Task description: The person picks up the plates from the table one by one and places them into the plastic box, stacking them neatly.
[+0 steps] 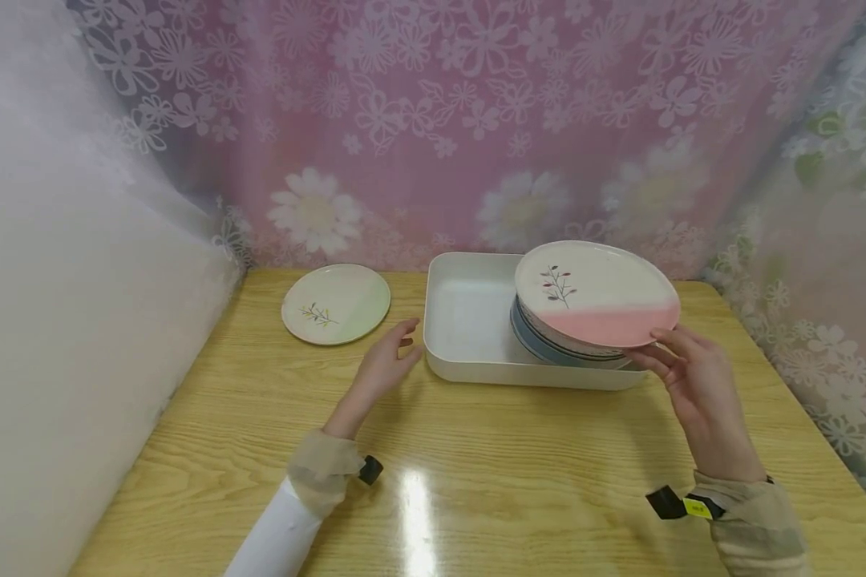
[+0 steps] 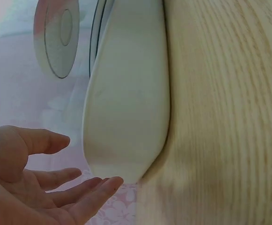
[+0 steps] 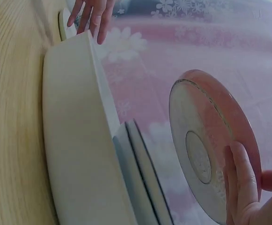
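A white and pink plate with a twig design is tilted in my right hand, which pinches its near right rim, thumb on top and fingers underneath. The right wrist view shows the plate's underside, raised apart from the stack. Below it, several plates, a blue one among them, sit stacked in the right half of a white rectangular bin. Just off the bin's left end is my left hand, holding nothing; its fingers are loosely bent in the left wrist view.
A white and green plate with a twig design lies on the wooden table, left of the bin. Flowered pink cloth hangs behind the table, and a pale wall stands at the left.
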The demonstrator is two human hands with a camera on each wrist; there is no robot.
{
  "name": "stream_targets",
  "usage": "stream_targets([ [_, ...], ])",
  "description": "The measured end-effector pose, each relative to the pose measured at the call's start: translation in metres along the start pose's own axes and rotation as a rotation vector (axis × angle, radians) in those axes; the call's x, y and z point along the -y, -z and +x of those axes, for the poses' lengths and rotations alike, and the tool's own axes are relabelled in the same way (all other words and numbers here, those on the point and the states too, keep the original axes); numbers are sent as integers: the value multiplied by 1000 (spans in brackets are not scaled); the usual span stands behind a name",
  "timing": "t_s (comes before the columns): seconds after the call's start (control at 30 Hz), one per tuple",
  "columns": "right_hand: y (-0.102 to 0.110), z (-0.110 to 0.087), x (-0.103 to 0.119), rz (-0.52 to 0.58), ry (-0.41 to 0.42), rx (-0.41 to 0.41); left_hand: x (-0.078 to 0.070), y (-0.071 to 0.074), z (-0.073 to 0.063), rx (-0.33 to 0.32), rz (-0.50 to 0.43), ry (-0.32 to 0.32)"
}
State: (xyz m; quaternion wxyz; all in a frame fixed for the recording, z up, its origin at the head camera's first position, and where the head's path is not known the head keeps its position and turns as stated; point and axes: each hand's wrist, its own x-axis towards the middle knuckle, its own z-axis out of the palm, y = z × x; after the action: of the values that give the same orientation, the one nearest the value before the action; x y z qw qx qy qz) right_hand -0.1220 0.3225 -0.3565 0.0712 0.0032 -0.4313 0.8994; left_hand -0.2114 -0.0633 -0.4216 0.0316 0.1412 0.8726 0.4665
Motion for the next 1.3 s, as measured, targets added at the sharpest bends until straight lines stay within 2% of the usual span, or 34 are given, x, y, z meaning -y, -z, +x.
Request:
stream_targets([
  [0.27,14,2,-4,-1,-17,-87,4,-13,8,33,-12,32],
  [0.47,23,1,-7,-17,-27,-125,5,-18,10,25,-47,41],
  [0.67,30,1,-8,7,-35,-110,4,-19,12,38,-41,42],
  [0.87,31,3,-10,-19,-43,-123,3,-19,12,54,-44,56],
  [1.3,35,8,-12,-33,-57,-110,2,-20,12,47,-48,43],
])
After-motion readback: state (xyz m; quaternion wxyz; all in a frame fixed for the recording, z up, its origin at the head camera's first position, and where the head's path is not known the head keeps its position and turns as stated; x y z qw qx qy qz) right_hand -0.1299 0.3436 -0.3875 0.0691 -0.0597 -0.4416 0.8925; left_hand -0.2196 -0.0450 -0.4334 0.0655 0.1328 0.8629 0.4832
